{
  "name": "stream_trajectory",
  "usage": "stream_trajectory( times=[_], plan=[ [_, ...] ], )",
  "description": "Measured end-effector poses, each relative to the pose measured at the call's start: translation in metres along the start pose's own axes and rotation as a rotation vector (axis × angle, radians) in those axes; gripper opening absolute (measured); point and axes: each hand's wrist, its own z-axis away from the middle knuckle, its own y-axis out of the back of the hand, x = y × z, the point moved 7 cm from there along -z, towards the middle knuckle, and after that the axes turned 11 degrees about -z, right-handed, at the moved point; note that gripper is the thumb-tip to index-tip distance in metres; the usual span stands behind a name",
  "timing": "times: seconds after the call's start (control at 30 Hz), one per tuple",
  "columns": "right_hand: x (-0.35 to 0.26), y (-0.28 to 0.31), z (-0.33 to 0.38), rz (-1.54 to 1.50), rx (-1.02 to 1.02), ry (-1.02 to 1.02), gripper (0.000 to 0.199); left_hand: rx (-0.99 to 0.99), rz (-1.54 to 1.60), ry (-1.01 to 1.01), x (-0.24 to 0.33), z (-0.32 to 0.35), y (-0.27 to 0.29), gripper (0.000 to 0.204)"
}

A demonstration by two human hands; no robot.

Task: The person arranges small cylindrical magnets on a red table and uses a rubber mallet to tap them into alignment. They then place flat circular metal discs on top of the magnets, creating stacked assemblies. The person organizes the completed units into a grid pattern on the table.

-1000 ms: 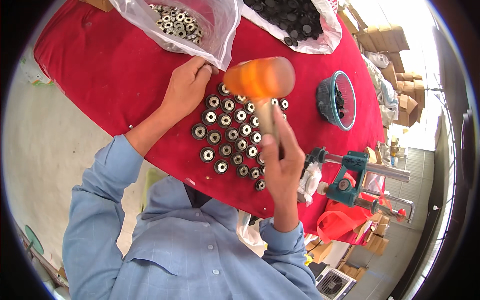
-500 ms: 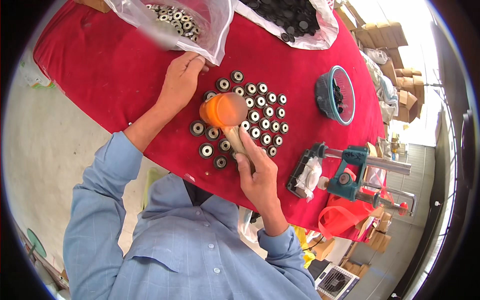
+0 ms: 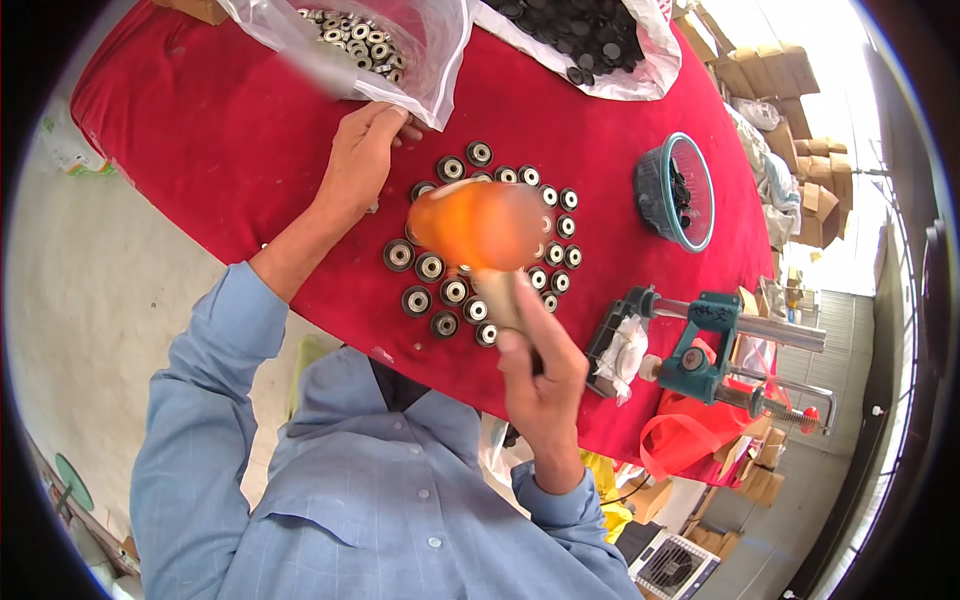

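My right hand (image 3: 545,375) is closed round the pale handle of an orange mallet (image 3: 470,225). The mallet's head is blurred by motion and hides some of the parts beneath it. Under and around it, several black wheels with metal bearings in their centres (image 3: 398,255) lie in loose rows on the red cloth (image 3: 250,160). My left hand (image 3: 365,155) is closed at the near edge of a clear plastic bag (image 3: 445,75), its fingertips partly hidden. Loose metal bearings (image 3: 360,40) fill the bag.
A white sack (image 3: 655,75) of black discs (image 3: 590,40) lies at the far side. To the right stand a blue plastic basket (image 3: 670,190) with black pieces inside and a green hand press (image 3: 705,345). A red bag (image 3: 685,435) sits by the table's right edge.
The mallet has swung up and to the right, its head looking larger and more blurred. My right hand has shifted right with it. My left hand stays at the bag.
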Motion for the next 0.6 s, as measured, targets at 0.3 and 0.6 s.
stream_trajectory(
  times=[0.3,0.6],
  plan=[
    [0.018,0.001,-0.016,0.075,-0.06,-0.094,0.054,-0.01,0.01,-0.002,-0.001,-0.001,0.001,0.048],
    [0.029,-0.007,-0.044,0.063,-0.045,-0.134,0.051,-0.002,0.046,0.028,-0.007,-0.002,-0.002,0.048]
  ],
)
